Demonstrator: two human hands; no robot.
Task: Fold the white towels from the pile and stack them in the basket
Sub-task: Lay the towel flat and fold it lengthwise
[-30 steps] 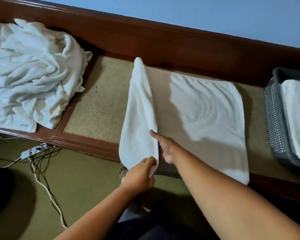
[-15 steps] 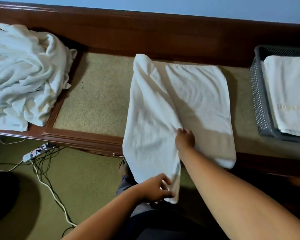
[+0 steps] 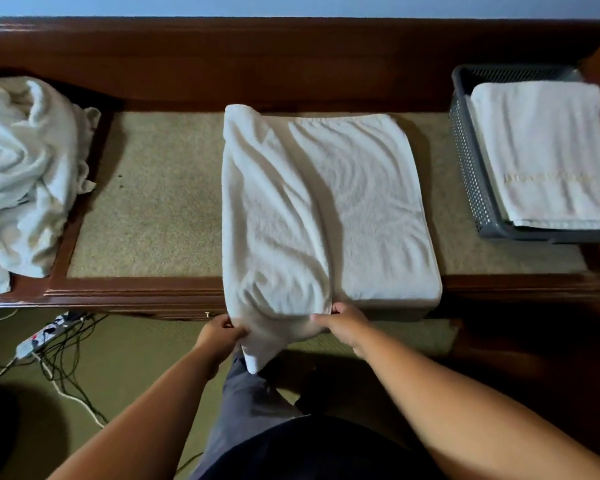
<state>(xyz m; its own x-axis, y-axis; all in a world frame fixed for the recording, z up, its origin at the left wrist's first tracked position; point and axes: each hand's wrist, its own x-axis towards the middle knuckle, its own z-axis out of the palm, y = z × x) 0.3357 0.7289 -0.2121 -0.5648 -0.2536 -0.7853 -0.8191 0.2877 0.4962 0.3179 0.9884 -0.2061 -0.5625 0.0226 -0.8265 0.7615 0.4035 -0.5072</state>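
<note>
Your left hand (image 3: 222, 336) pinches the near edge of the towel (image 3: 326, 209) at its left end, fingers curled into the cloth. Your right hand (image 3: 345, 323) grips the same edge just to the right, fingers curled round it. Between the two hands a corner of cloth hangs down past the wooden ledge (image 3: 136, 292).

Ahead of your hands the towel lies on the tan mat (image 3: 153, 202). Its left part is folded over toward the middle, rumpled, with a long crease running away from your right hand.

Well off to the left of your left hand sits the pile (image 3: 25, 174) of loose towels. Well off to the right of your right hand stands the grey basket (image 3: 470, 174) — a folded towel (image 3: 548, 150) lies flat inside it. Left of your left hand, down on the floor (image 3: 118, 368), lie a power strip (image 3: 40, 337) and tangled cords (image 3: 66, 358).
</note>
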